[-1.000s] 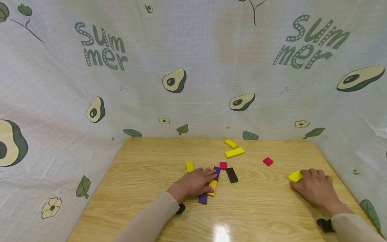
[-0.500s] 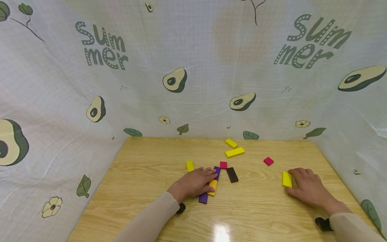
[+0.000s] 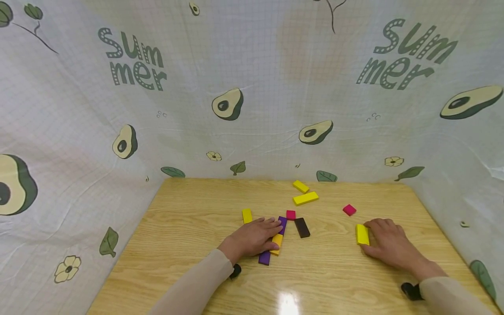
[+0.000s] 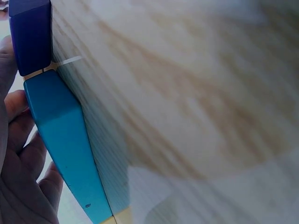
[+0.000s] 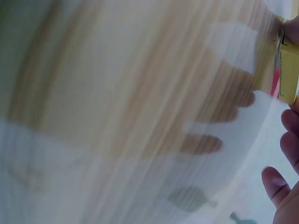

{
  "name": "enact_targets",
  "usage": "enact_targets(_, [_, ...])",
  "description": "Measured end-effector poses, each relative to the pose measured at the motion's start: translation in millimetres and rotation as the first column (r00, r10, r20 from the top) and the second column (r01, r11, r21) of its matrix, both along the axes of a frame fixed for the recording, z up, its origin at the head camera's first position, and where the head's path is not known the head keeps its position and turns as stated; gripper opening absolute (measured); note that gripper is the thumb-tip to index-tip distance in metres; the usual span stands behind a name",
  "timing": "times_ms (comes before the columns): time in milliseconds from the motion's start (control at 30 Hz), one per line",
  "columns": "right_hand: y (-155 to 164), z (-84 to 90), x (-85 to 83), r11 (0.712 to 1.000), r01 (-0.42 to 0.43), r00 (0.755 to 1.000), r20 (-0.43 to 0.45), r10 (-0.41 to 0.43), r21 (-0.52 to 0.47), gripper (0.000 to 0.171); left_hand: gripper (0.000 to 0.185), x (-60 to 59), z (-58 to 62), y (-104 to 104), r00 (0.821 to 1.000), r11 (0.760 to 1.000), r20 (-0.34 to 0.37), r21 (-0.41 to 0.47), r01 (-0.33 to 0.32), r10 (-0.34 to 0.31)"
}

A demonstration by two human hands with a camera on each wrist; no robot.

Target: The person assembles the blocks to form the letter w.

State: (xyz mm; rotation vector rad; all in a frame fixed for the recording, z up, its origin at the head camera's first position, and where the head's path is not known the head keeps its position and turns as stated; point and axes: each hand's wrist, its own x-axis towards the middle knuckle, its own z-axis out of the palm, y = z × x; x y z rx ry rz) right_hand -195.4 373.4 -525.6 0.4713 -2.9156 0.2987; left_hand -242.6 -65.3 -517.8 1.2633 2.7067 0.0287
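My left hand (image 3: 253,237) rests on a group of blocks with its fingers laid out flat. Its fingertips touch a purple block (image 3: 282,224), and the thumb lies by an orange block (image 3: 277,240). Another purple block (image 3: 264,258) sticks out below the palm. A blue block (image 4: 65,140), hidden under the hand in the head view, stands beside the fingers in the left wrist view. On the right, my right hand (image 3: 390,245) pinches a yellow block (image 3: 362,235) between thumb and fingers; the yellow block (image 5: 290,70) shows at the right wrist view's edge.
Behind the left hand lies a yellow block (image 3: 246,215). A small red block (image 3: 290,215) and a dark brown block (image 3: 302,228) sit right of the group. Two yellow blocks (image 3: 305,198) lie farther back, with another red block (image 3: 349,210) toward the right. Printed cloth (image 3: 267,144) encloses the table.
My right hand has moved left across the table with the yellow block, which has turned from slanted to nearly upright in view. The left hand has stayed in place.
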Motion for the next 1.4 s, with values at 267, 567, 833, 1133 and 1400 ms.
enact_targets(267, [-35.3,6.3,2.3,0.994,-0.108,0.992,-0.062,0.11,0.021,0.059,0.069,0.0,-1.7,-0.3,1.0,1.0,-0.017,0.002,0.01,-0.01])
enact_targets(567, [-69.9,12.6,1.9,0.985,-0.167,0.985,-0.024,0.168,0.042,0.061,0.068,0.8,-0.3,-0.1,1.0,1.0,-0.008,0.005,0.003,-0.003])
enact_targets(833, [-96.6,11.2,4.9,0.964,-0.253,0.966,-0.024,0.256,0.08,0.059,0.068,0.2,-1.0,-0.9,1.0,1.0,-0.007,0.012,0.004,-0.003])
enact_targets(1133, [-116.2,6.2,10.6,0.939,-0.33,0.944,0.031,0.329,0.094,0.057,0.068,-0.3,-0.2,0.2,1.0,1.0,0.007,0.006,0.0,0.0])
enact_targets(1400, [-119.3,6.2,11.0,0.933,-0.338,0.941,0.056,0.334,0.119,0.059,0.068,-0.3,1.2,0.6,1.0,1.0,0.01,0.005,-0.002,0.002])
